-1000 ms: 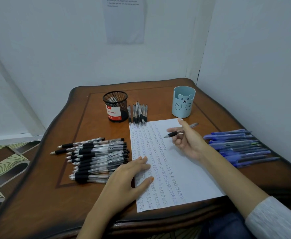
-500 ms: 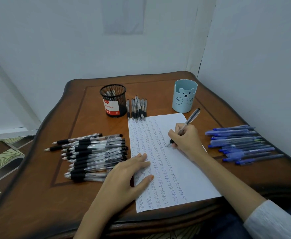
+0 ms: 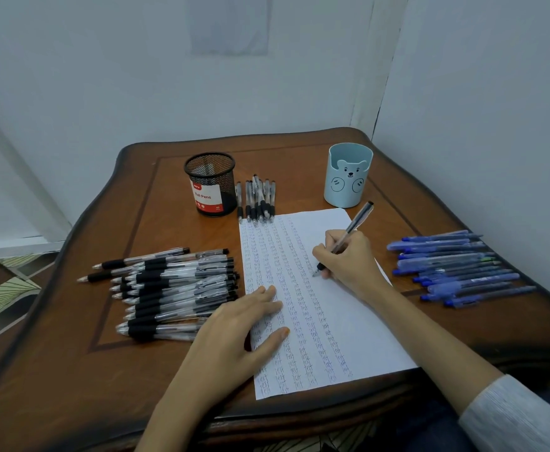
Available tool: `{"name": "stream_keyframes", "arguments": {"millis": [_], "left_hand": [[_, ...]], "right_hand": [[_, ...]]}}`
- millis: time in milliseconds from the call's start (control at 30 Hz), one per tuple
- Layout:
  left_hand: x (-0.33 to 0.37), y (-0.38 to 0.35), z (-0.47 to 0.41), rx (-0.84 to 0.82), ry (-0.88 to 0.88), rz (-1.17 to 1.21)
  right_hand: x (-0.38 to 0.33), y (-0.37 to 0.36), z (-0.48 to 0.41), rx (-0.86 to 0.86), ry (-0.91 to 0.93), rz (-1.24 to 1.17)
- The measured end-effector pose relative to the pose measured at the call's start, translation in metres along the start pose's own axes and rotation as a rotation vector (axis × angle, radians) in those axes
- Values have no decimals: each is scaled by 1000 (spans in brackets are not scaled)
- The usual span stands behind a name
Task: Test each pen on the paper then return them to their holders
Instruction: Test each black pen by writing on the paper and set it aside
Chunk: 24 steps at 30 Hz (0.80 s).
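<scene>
Pressing the paper (image 3: pixel 342 308) flat against the table (image 3: pixel 169 380), the left hand (image 3: pixel 234 334) lies open, fingers spread over the sheet's left edge, holding nothing. The right hand (image 3: pixel 348 259) has its fingers closed around a pen (image 3: pixel 352 228), tip touching the sheet beside the columns of written marks (barrel tilted up toward the blue bear holder (image 3: pixel 348 174)). Such a pen is likely light, stiff and somewhat slick along its clear barrel; the dark rubber grip near the tip looks the surest hold. Untested black pens (image 3: pixel 176 288) lie left of the sheet, blue pens (image 3: pixel 456 269) right, the mesh holder (image 3: pixel 210 184) behind.
</scene>
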<state>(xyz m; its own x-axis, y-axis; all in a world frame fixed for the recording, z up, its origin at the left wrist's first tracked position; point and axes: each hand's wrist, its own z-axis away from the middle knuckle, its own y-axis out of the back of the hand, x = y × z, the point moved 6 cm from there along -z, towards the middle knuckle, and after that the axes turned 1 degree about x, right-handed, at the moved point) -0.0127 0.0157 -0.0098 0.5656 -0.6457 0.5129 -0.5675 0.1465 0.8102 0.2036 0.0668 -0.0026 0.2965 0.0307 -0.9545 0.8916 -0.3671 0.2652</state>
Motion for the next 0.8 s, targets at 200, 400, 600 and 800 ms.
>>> {"name": "stream_keyframes", "arguments": {"millis": [200, 400, 600, 800], "left_hand": [[1, 0, 0, 3, -4, -3], [2, 0, 0, 4, -5, -3], [2, 1, 1, 3, -8, -7], [2, 0, 0, -4, -9, -21]], "right_hand": [[3, 1, -1, 2, -24, 8], [0, 2, 0, 12, -15, -6], [-1, 2, 1, 7, -23, -30], [1, 4, 0, 28, -24, -23]]}}
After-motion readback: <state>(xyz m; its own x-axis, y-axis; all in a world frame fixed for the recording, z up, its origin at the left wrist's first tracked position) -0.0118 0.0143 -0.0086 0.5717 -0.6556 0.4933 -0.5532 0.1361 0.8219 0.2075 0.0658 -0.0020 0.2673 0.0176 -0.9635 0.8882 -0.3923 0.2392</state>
